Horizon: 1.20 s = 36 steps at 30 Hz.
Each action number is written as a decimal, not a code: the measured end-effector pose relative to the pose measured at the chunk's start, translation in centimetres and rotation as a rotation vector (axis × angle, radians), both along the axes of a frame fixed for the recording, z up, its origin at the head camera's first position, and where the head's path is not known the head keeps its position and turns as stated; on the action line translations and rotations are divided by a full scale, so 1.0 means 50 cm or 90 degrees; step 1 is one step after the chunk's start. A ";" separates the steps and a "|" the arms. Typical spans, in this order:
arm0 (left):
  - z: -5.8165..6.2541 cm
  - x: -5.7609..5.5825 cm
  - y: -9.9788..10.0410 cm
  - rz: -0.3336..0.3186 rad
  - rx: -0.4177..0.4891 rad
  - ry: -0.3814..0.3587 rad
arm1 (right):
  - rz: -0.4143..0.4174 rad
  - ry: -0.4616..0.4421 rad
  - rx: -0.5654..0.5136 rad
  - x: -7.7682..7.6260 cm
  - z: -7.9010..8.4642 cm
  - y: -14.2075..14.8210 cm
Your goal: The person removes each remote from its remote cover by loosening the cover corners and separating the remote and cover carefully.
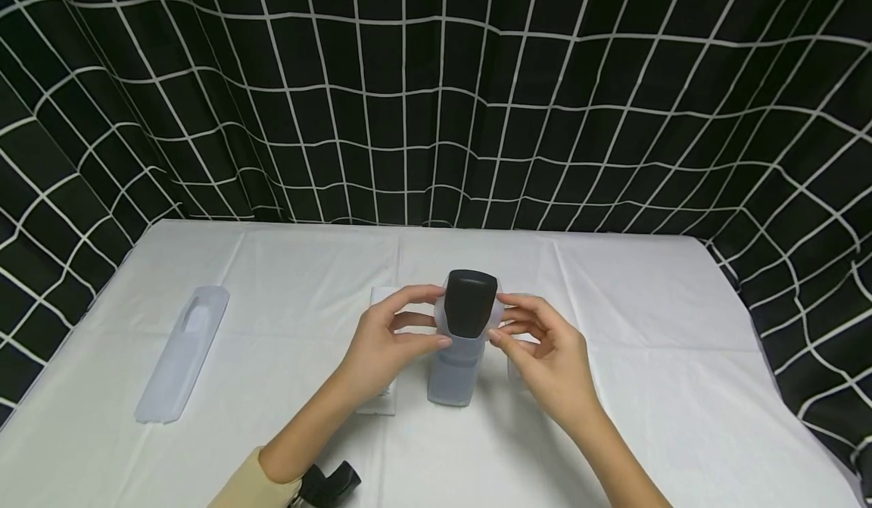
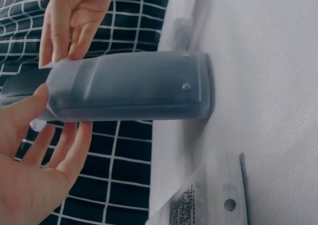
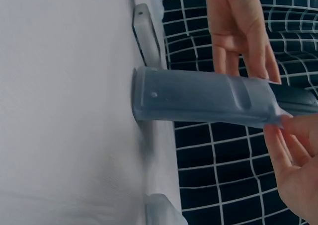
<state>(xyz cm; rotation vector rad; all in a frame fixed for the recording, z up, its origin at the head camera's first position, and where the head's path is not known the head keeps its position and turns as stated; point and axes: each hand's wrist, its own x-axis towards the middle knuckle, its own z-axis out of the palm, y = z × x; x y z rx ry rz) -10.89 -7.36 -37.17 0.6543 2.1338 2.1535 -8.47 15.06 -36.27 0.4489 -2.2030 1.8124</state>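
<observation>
A translucent silicone sleeve [image 1: 451, 381] stands upright on the white table in the head view. From its top protrudes the dark end of a handheld device [image 1: 471, 302], partly covered by the sleeve. My left hand [image 1: 391, 339] pinches the sleeve's upper rim on one side, thumb in front and fingers behind. Opposite it, my right hand [image 1: 548, 353] pinches the other side of that rim. In the left wrist view, the sleeve [image 2: 134, 86] meets the tabletop with its lower end. The right wrist view shows sleeve edges [image 3: 278, 113] flared out between thumb and fingers.
Another translucent sleeve [image 1: 184, 356] lies at the table's left. A white device with a printed label [image 2: 198, 195] lies beside the upright sleeve, partly hidden by my left arm. Behind my right hand is a further translucent piece [image 3: 161, 211]. A black grid-patterned curtain [image 1: 436, 114] borders the table.
</observation>
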 end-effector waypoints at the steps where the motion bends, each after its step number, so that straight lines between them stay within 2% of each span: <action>1: -0.001 -0.001 0.002 -0.002 0.000 0.003 | -0.003 -0.006 0.004 -0.001 0.003 0.001; 5: -0.003 -0.006 0.007 0.012 -0.006 0.022 | -0.011 -0.009 0.040 -0.006 0.013 0.008; 13: -0.005 -0.010 0.016 0.029 0.005 0.014 | -0.022 0.014 0.119 -0.021 0.026 0.014; 21: -0.009 -0.008 0.024 0.034 -0.008 -0.011 | -0.004 -0.018 0.103 -0.025 0.031 0.010; 28: -0.007 -0.007 0.034 0.039 -0.006 -0.009 | -0.027 0.001 0.137 -0.032 0.037 0.012; 36: 0.003 -0.011 0.035 0.027 -0.001 -0.023 | -0.026 0.014 0.126 -0.036 0.043 0.016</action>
